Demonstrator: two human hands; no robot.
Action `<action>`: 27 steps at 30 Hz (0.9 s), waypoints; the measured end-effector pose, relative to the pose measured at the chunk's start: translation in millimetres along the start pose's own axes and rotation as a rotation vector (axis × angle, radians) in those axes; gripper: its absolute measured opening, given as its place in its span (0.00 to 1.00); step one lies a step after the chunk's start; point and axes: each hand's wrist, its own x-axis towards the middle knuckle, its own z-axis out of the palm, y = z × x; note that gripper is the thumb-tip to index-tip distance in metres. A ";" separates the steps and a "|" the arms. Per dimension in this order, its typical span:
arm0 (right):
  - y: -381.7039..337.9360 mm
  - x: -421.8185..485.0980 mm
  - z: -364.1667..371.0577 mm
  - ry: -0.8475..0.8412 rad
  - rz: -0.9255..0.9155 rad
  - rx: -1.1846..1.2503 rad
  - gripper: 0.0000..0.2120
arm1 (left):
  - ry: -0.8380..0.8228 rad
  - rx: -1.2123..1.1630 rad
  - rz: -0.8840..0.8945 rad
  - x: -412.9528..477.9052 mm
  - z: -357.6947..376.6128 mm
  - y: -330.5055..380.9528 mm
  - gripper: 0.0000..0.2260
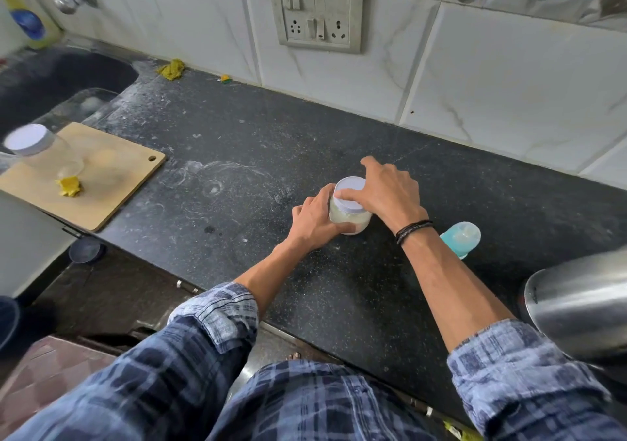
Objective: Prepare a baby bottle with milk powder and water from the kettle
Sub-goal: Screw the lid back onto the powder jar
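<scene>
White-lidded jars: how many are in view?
2. One jar is held by both hands on the counter; another jar stands on the cutting board, far left.

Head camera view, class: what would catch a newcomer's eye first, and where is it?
First, mid-counter, the small powder jar, gripped at its side by the left hand while the right hand covers its white lid. Next, the steel kettle at the right edge, with the blue-capped baby bottle just behind the right wrist.

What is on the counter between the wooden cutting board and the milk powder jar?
Nothing: in the head view, between the cutting board and jar is bare black countertop with whitish smears.
</scene>
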 end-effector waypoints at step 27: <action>0.3 8.0 17.0 -0.106 -0.092 -0.072 0.40 | -0.007 -0.022 -0.003 -3.2 0.4 1.8 0.39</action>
